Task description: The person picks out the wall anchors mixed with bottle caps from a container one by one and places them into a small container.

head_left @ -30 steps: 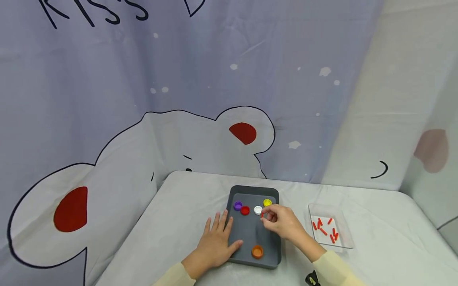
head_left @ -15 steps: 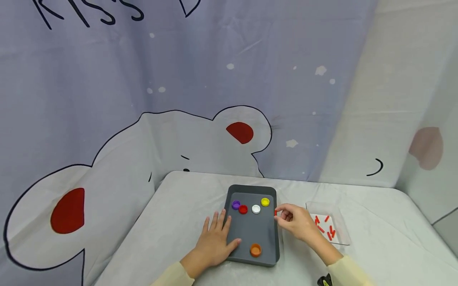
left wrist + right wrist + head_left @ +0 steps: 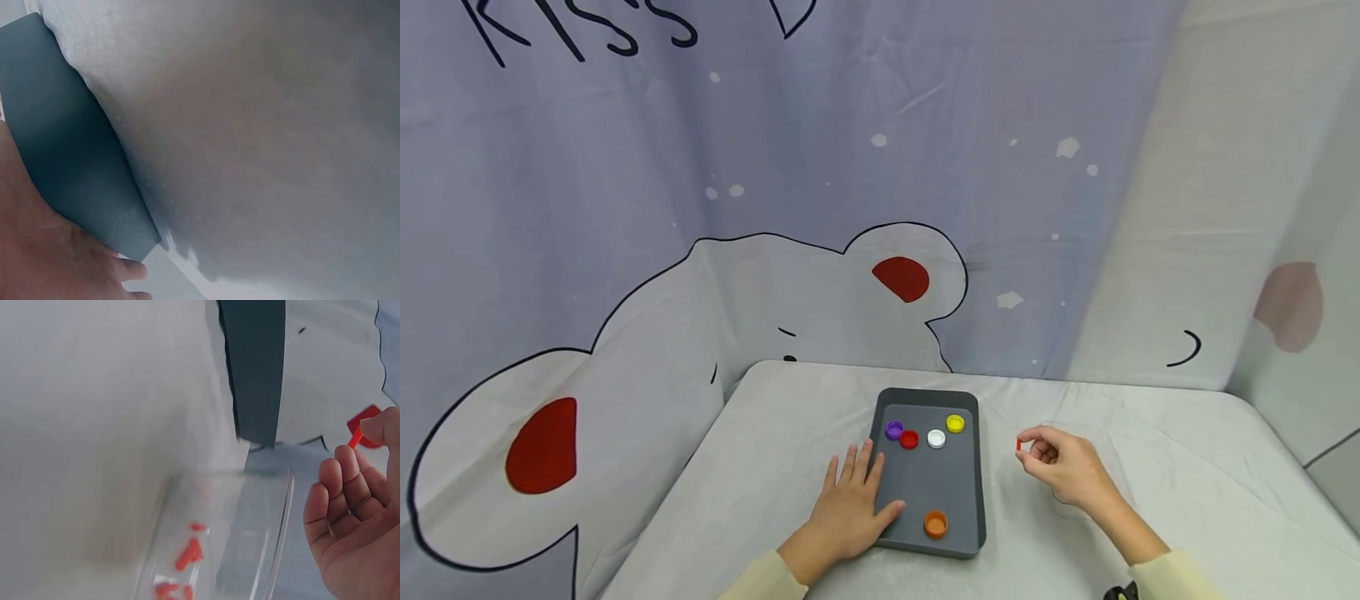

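Note:
My right hand [image 3: 1067, 468] pinches a small red stick [image 3: 355, 438] between thumb and forefinger, in the air between the tray and the clear box. Its other fingers are curled. Spread flat, my left hand [image 3: 850, 512] rests along the left edge of the dark grey tray [image 3: 928, 546]. Inside the tray's far end are small round caps: purple [image 3: 894, 431], red [image 3: 909, 439], white [image 3: 936, 438] and yellow [image 3: 955, 424]. A larger orange cap [image 3: 936, 524] lies at its near end. The left wrist view shows the tray's outer wall [image 3: 69, 137] beside the hand.
A clear plastic box [image 3: 284, 519] stands right of the tray, largely behind my right hand in the head view. Several red sticks [image 3: 190, 553] lie in it. White cloth [image 3: 790, 442] covers the table, and a printed curtain [image 3: 820, 167] hangs behind.
My right hand has moved right with the red stick, from above the tray beside the white cap to in front of the clear box. The left hand stays at the tray's edge.

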Demonstrator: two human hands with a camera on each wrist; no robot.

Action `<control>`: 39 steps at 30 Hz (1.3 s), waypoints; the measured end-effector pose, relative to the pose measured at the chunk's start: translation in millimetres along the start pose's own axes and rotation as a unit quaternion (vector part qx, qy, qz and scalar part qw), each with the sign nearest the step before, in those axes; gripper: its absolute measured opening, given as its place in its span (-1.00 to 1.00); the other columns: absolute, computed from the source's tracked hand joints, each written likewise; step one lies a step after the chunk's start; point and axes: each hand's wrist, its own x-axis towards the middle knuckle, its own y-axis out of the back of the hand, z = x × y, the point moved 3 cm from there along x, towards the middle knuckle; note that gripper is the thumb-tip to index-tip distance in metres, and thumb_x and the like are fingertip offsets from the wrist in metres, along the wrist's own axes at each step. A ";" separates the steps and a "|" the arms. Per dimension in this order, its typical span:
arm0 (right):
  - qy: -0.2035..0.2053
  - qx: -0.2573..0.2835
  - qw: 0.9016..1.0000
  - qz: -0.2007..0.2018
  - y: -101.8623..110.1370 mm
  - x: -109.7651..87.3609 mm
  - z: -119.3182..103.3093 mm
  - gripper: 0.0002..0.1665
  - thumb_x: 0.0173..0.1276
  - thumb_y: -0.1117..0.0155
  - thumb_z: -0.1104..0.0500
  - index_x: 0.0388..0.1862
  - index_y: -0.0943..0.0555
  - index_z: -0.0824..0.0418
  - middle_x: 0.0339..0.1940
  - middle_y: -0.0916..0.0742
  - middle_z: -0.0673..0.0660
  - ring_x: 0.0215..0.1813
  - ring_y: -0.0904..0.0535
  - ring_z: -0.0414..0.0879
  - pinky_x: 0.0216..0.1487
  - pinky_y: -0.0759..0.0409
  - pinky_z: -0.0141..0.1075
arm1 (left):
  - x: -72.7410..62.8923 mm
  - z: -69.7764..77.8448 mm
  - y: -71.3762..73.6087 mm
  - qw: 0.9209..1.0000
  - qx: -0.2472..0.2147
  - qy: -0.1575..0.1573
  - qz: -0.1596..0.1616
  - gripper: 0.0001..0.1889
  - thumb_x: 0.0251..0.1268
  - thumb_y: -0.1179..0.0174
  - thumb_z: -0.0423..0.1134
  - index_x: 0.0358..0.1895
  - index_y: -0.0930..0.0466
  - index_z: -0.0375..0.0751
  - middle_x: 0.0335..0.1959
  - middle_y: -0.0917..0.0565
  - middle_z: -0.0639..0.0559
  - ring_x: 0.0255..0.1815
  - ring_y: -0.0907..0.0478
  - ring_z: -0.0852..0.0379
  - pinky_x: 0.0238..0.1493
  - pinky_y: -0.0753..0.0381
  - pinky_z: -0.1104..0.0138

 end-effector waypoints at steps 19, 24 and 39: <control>-0.037 -0.035 0.999 0.004 42.9 -19.0 26.9 -0.77 0.28 -0.42 0.22 -0.07 -0.72 0.19 -0.52 -0.64 -0.17 -0.47 -0.53 -0.35 -0.41 -0.47 -0.41 | 2.2 -4.6 -7.1 1.000 0.018 0.010 -0.005 -0.10 0.46 0.19 0.43 0.61 -0.13 -0.16 0.67 0.04 -0.18 0.65 0.10 -0.28 0.54 0.17 -0.25; -0.029 -0.042 0.999 0.017 47.7 -21.6 34.2 -0.76 0.24 -0.44 0.24 -0.09 -0.73 0.19 -0.51 -0.64 -0.19 -0.46 -0.51 -0.39 -0.40 -0.48 -0.42 | 1.3 -2.7 -3.9 1.000 0.012 0.009 -0.007 -0.10 0.46 0.17 0.42 0.60 -0.15 -0.19 0.66 0.03 -0.20 0.64 0.10 -0.29 0.53 0.17 -0.26; -0.045 -0.050 0.998 0.009 61.1 -22.8 53.0 -0.74 0.28 -0.43 0.21 -0.05 -0.72 0.21 -0.49 -0.67 -0.19 -0.43 -0.55 -0.38 -0.34 -0.49 -0.44 | -0.8 0.4 0.8 1.000 0.004 0.008 -0.003 -0.11 0.46 0.16 0.40 0.59 -0.16 -0.22 0.66 0.00 -0.22 0.64 0.08 -0.30 0.53 0.16 -0.25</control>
